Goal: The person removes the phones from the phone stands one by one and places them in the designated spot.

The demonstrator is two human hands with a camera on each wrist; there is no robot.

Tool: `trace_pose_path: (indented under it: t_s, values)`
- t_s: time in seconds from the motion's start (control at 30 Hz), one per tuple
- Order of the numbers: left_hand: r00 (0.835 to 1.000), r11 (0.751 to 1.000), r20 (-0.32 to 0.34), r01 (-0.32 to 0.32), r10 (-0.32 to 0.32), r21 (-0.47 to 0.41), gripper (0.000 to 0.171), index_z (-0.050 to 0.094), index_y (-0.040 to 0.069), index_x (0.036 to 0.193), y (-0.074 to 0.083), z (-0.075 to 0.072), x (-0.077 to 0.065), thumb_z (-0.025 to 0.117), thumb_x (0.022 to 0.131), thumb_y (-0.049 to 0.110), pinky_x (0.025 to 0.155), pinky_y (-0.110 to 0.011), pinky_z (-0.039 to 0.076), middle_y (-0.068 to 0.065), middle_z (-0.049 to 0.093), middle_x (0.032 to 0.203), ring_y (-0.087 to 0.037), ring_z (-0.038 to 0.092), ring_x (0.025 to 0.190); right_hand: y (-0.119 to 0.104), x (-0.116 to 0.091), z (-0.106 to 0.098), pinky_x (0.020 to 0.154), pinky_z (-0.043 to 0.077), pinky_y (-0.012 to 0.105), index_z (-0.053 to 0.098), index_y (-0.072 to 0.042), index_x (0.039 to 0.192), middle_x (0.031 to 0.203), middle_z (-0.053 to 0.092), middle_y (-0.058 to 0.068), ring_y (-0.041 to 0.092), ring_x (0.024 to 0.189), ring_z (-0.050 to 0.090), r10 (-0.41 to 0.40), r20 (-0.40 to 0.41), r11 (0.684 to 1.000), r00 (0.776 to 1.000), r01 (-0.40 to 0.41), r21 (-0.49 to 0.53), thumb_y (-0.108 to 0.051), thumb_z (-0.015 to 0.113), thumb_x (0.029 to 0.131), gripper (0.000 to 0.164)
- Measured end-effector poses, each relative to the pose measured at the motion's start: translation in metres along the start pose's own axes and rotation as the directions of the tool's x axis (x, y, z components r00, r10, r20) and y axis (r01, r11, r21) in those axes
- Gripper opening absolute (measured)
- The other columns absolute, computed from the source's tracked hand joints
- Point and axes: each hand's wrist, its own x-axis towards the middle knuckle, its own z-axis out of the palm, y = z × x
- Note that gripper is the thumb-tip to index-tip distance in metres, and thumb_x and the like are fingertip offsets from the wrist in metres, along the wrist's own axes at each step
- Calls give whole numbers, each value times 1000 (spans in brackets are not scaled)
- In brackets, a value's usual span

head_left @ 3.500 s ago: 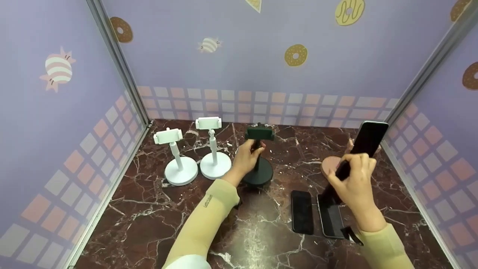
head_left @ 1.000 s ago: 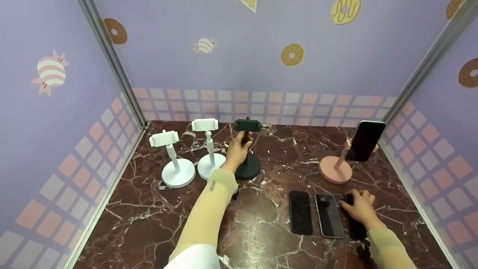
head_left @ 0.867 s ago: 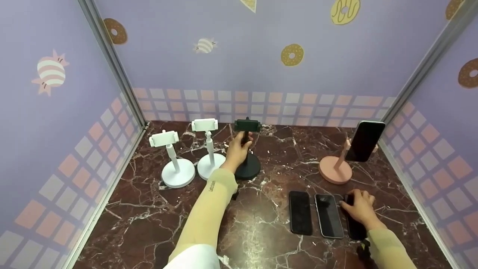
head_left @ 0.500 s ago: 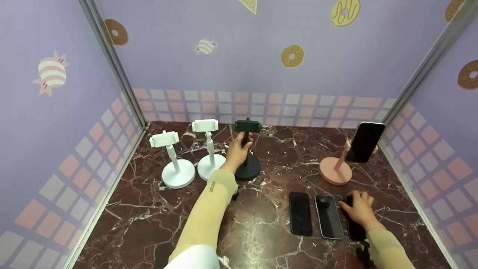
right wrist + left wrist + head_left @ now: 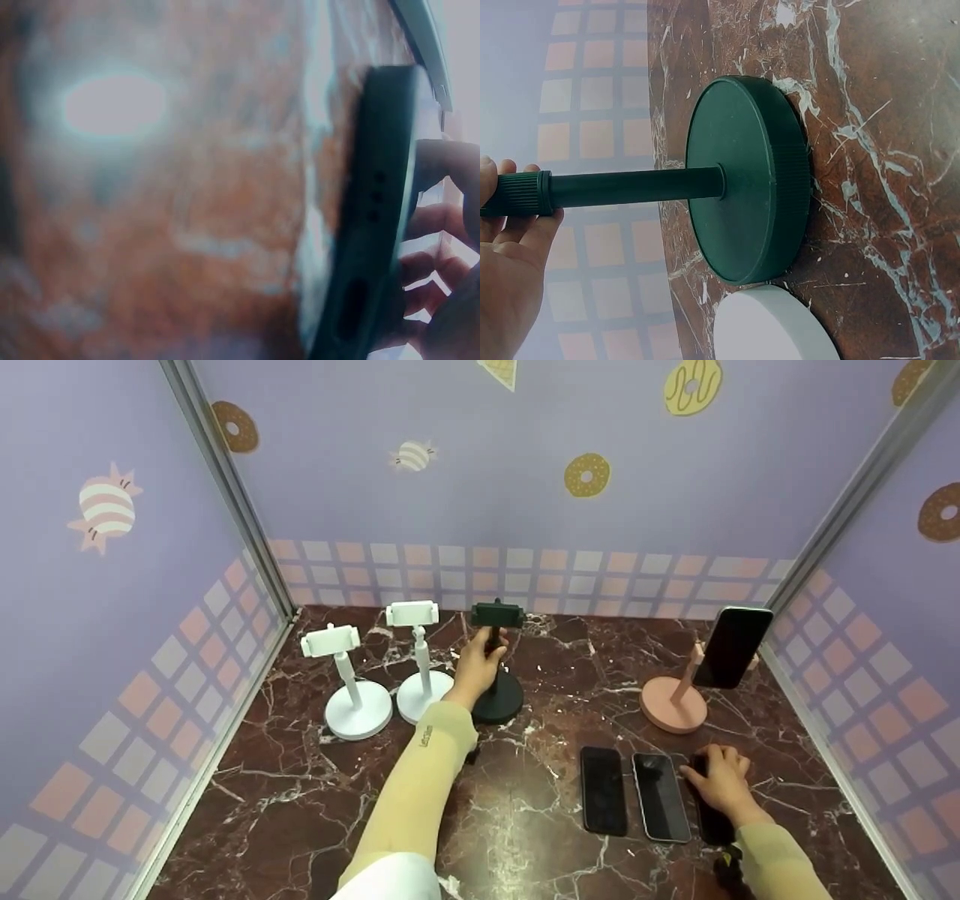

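Observation:
My left hand (image 5: 478, 667) grips the post of a dark green phone stand (image 5: 504, 701), just under its clamp. In the left wrist view, fingers and thumb wrap the ribbed collar of the post, and the round base (image 5: 735, 180) sits on the marble top. At the right, my right hand (image 5: 721, 780) holds a black smartphone (image 5: 716, 826) by its sides near the far end; the phone lies on the table, partly hidden by the hand. The right wrist view shows that phone's end edge (image 5: 375, 195) close up, fingers along one side.
Two white phone stands (image 5: 358, 709) with bare clamps are left of the green one. Two more smartphones (image 5: 603, 791) lie face up left of my right hand. Behind it, a pink stand (image 5: 673, 705) bears an upright phone (image 5: 735, 649). Printed walls (image 5: 495, 495) enclose the table.
Since the oldest frame, my right hand has left the phone at the pink stand and taken hold of another on the table. My left hand has shifted the green stand left, beside the white ones.

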Motion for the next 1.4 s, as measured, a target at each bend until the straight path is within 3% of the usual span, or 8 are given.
trace_pose_path:
  t_s: [0.23, 0.5, 0.77, 0.97, 1.07, 1.2, 1.4]
  values:
    - [1000, 1000, 9, 2, -2, 8, 28, 63, 6, 126, 0, 0, 0, 66, 98, 11, 104, -47, 53, -13, 75, 116, -31, 70, 115, 1, 0, 0, 92, 34, 79, 49, 7, 128, 135, 32, 38, 60, 126, 22, -5, -7, 1000, 1000, 5, -1, -26, 67, 99, 47]
    - [1000, 1000, 9, 4, -4, 3, 31, 62, 3, 128, -1, 1, 0, 67, 98, 8, 106, -48, 52, -15, 75, 117, -33, 70, 117, 3, 0, 1, 91, 34, 80, 49, 8, 129, 134, 31, 38, 62, 126, 21, -7, -4, 1000, 1000, 7, -11, -26, 67, 99, 49]
    - [995, 994, 11, 100, -100, 40, 37, 57, 3, 132, -2, 3, -5, 68, 97, 9, 110, -50, 48, -14, 74, 125, -36, 66, 124, 0, 1, -2, 90, 35, 80, 48, 7, 128, 132, 33, 38, 60, 125, 23, -10, 3, 1000, 1000, 10, -18, -31, 67, 99, 51]
    - [990, 988, -40, 139, -136, 66, 42, 57, 1, 133, -3, 7, -14, 72, 95, 9, 104, -51, 52, -23, 69, 126, -39, 66, 119, -3, 0, -7, 88, 37, 76, 47, 6, 127, 131, 37, 37, 57, 122, 27, -12, 9, 1000, 1000, 13, -26, -34, 66, 100, 52]
    - [979, 980, -90, 188, -182, 65, 43, 54, -1, 131, -1, 9, -21, 73, 94, 10, 100, -50, 52, -24, 64, 124, -38, 65, 114, -7, 1, -12, 88, 36, 74, 45, 6, 130, 131, 39, 37, 56, 121, 28, -8, 11, 1000, 1000, 8, -26, -37, 64, 101, 55]
    - [953, 956, -149, 279, -264, 88, 41, 49, -1, 123, 5, 13, -32, 74, 95, 14, 96, -52, 51, -22, 60, 118, -39, 63, 110, -13, 3, -24, 92, 36, 72, 43, 8, 134, 131, 42, 39, 55, 121, 30, -25, -23, 1000, 999, 25, -8, -34, 63, 102, 57]
    - [922, 909, -114, 385, -371, 161, 33, 48, 8, 113, 23, 30, -46, 72, 96, 24, 85, -51, 54, -18, 67, 105, -38, 68, 101, -23, 13, -49, 102, 28, 62, 44, 15, 131, 126, 49, 43, 55, 118, 41, -74, -171, 992, 982, 91, 90, -9, 59, 101, 42]
